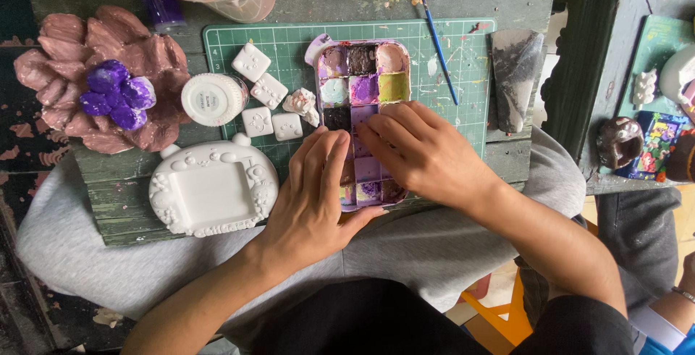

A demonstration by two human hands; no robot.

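Resting flat and open, both hands (362, 174) cover the paint palette's (364, 73) lower half, gripping nothing.

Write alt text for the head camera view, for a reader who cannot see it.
Seen from above, a person's left hand and right hand rest on a paint palette of purple, teal and yellow wells, lying on a green cutting mat. Left of it sit white plaster dice, a white plaster frame and a pink flower with a purple centre.
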